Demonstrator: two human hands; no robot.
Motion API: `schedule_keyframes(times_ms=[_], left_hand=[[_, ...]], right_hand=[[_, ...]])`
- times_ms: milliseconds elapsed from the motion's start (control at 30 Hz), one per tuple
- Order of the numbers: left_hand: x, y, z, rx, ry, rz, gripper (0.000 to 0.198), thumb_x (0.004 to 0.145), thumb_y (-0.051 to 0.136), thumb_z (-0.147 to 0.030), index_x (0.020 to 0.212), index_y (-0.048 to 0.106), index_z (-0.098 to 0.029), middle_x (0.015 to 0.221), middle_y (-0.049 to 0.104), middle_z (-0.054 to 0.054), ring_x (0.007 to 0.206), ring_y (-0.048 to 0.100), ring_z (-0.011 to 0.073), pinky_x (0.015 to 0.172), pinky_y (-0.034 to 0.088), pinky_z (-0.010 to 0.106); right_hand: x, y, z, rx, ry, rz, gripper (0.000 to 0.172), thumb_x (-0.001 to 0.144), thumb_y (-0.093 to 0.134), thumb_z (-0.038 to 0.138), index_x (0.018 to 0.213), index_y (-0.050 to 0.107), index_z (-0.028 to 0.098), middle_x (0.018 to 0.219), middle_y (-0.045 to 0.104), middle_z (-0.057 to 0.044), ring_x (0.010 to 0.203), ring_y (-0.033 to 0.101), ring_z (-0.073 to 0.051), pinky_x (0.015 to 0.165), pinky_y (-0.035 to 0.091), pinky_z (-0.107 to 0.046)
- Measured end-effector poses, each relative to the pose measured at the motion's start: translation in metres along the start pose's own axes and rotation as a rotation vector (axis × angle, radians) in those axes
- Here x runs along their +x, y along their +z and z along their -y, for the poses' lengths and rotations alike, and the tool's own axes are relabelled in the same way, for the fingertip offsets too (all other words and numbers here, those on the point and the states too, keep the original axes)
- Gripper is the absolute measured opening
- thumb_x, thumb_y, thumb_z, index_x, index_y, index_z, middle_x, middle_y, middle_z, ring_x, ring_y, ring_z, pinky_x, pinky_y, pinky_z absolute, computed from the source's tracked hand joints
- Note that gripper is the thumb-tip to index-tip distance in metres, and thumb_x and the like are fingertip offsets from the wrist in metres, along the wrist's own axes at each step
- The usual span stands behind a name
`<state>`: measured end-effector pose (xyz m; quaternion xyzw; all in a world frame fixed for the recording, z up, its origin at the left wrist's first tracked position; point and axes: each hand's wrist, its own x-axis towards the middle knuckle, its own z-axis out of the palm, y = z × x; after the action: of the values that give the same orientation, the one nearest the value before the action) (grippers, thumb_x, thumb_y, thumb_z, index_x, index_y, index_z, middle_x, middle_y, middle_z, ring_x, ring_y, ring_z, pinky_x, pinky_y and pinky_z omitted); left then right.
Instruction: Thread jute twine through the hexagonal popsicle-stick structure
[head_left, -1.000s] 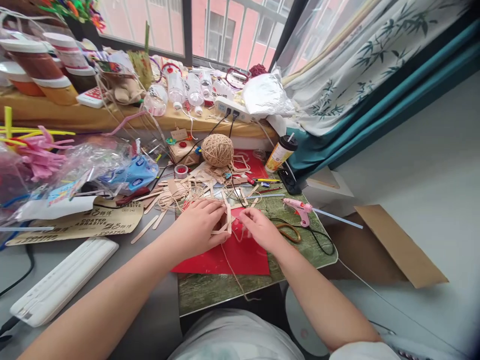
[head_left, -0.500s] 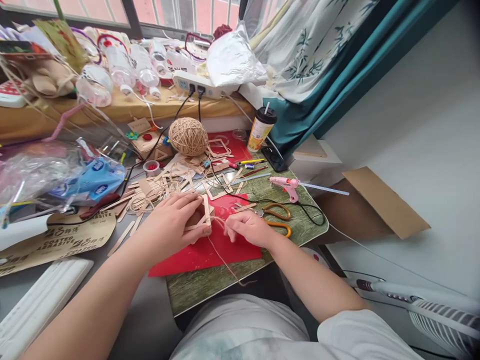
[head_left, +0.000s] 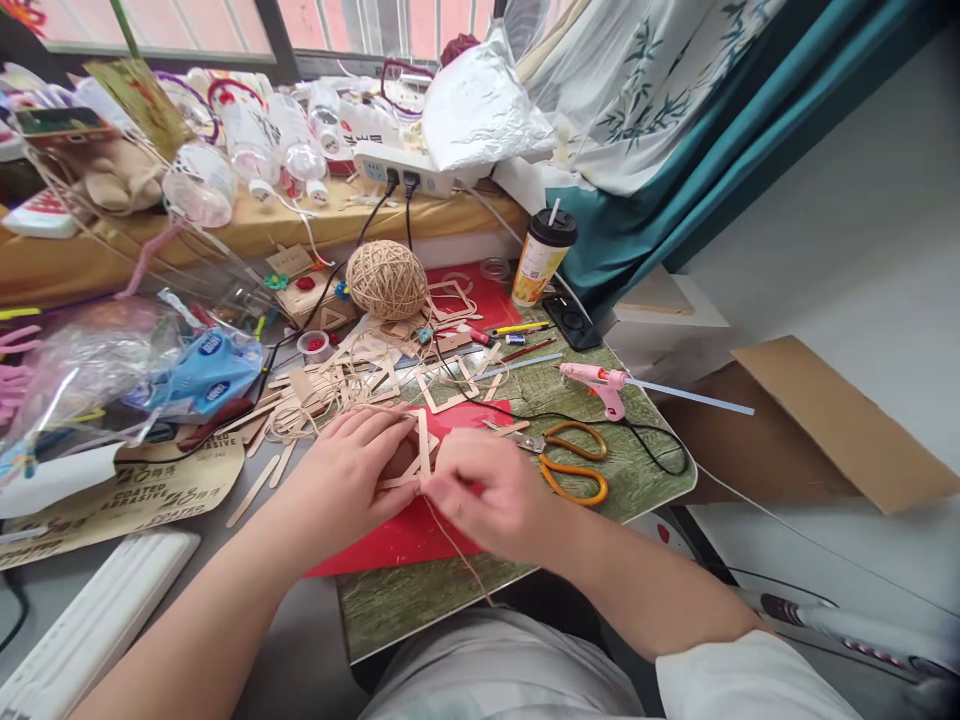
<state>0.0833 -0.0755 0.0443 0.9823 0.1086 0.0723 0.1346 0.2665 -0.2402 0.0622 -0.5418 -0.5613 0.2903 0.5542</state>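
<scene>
My left hand (head_left: 360, 460) is closed around a small frame of wooden craft sticks (head_left: 424, 446), partly hidden under the palm. Close against its right side is my right hand (head_left: 487, 490), with the fingers curled in at the frame's near corner. Thin jute twine (head_left: 459, 556) trails from that corner over the table's front edge. What the right fingertips pinch is hidden, though the twine runs right up to them. Beneath both hands lies a red sheet (head_left: 375, 545). Orange-handled scissors (head_left: 574, 460) rest just beyond the right hand.
A pink glue gun (head_left: 600, 385) with a long glue stick lies at the right. Behind the hands are a twine ball (head_left: 387, 280), loose craft sticks (head_left: 322, 385) and a lidded cup (head_left: 544, 257). Sandpaper (head_left: 172, 490) lies left; a cardboard box (head_left: 840, 420) stands right.
My right hand has moved left and closer to the frame's corner, its fingers more curled. The left hand keeps its hold. The whole view has shifted slightly.
</scene>
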Motion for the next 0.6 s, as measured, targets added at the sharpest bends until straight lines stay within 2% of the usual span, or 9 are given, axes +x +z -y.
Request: schedule_keyframes(times_ms=[167,233,300,367,467,500,533,567,600], left_hand=[[0.000,-0.001,0.000,-0.035,-0.025,0.002,0.052,0.100,0.063,-0.038,0.149,0.063,-0.020,0.161,0.061,0.014,0.148,0.056,0.0371,0.128,0.043,0.061],[0.001,-0.003,-0.001,-0.051,-0.028,0.000,0.049,0.099,0.062,-0.033,0.147,0.065,-0.024,0.161,0.061,0.012,0.148,0.056,0.0365,0.129,0.043,0.059],[0.001,-0.005,-0.003,-0.057,-0.023,0.005,0.049,0.096,0.065,-0.033,0.145,0.066,-0.029,0.161,0.062,0.009,0.147,0.057,0.0364,0.129,0.043,0.057],[0.000,-0.007,-0.003,-0.050,-0.029,0.005,0.052,0.094,0.067,-0.033,0.146,0.066,-0.030,0.161,0.062,0.009,0.147,0.058,0.0367,0.129,0.044,0.056],[-0.001,-0.006,-0.002,-0.043,-0.026,0.010,0.051,0.097,0.067,-0.038,0.145,0.066,-0.024,0.161,0.062,0.012,0.149,0.056,0.0363,0.131,0.042,0.057],[-0.001,-0.005,-0.001,-0.041,-0.022,0.011,0.051,0.099,0.067,-0.042,0.146,0.065,-0.022,0.161,0.061,0.012,0.150,0.056,0.0360,0.131,0.042,0.057],[-0.002,-0.004,0.000,-0.039,-0.019,0.010,0.053,0.100,0.067,-0.047,0.146,0.065,-0.021,0.161,0.061,0.013,0.150,0.055,0.0357,0.130,0.042,0.057],[-0.002,-0.003,0.001,-0.036,-0.019,0.007,0.056,0.102,0.066,-0.052,0.147,0.065,-0.020,0.161,0.061,0.013,0.151,0.055,0.0357,0.130,0.043,0.057],[-0.002,-0.003,0.001,-0.034,-0.024,0.001,0.059,0.103,0.065,-0.057,0.148,0.064,-0.020,0.162,0.061,0.014,0.151,0.054,0.0360,0.129,0.044,0.057]], right_hand=[[0.002,0.031,0.003,-0.421,-0.603,0.146,0.041,0.103,0.067,0.035,0.067,0.050,0.026,0.067,0.055,0.001,0.069,0.050,-0.018,0.071,0.048,-0.037],[0.009,0.046,0.000,-0.504,-0.749,0.130,0.042,0.100,0.071,0.037,0.065,0.051,0.026,0.067,0.053,0.001,0.069,0.050,-0.018,0.071,0.048,-0.037],[0.018,0.056,-0.001,-0.557,-0.816,0.091,0.042,0.101,0.072,0.039,0.066,0.053,0.026,0.068,0.054,0.001,0.072,0.053,-0.019,0.073,0.049,-0.037],[0.024,0.055,0.000,-0.552,-0.798,0.049,0.042,0.102,0.071,0.041,0.067,0.054,0.026,0.069,0.055,0.001,0.077,0.057,-0.019,0.077,0.050,-0.038],[0.026,0.029,-0.002,-0.445,-0.591,0.091,0.037,0.103,0.071,0.046,0.076,0.057,0.026,0.075,0.062,0.000,0.082,0.062,-0.019,0.083,0.053,-0.036],[0.025,0.016,-0.005,-0.434,-0.482,0.183,0.031,0.104,0.072,0.046,0.084,0.061,0.025,0.081,0.066,-0.001,0.083,0.064,-0.018,0.084,0.054,-0.034],[0.025,0.001,-0.010,-0.466,-0.386,0.274,0.018,0.105,0.071,0.039,0.097,0.066,0.024,0.090,0.070,-0.002,0.088,0.067,-0.019,0.086,0.055,-0.033],[0.025,-0.013,-0.016,-0.540,-0.310,0.360,0.013,0.106,0.070,0.033,0.115,0.067,0.024,0.105,0.074,-0.005,0.096,0.069,-0.020,0.089,0.056,-0.033],[0.026,-0.026,-0.023,-0.636,-0.256,0.411,0.022,0.106,0.068,0.027,0.128,0.066,0.023,0.115,0.075,-0.008,0.104,0.070,-0.022,0.094,0.056,-0.035]])
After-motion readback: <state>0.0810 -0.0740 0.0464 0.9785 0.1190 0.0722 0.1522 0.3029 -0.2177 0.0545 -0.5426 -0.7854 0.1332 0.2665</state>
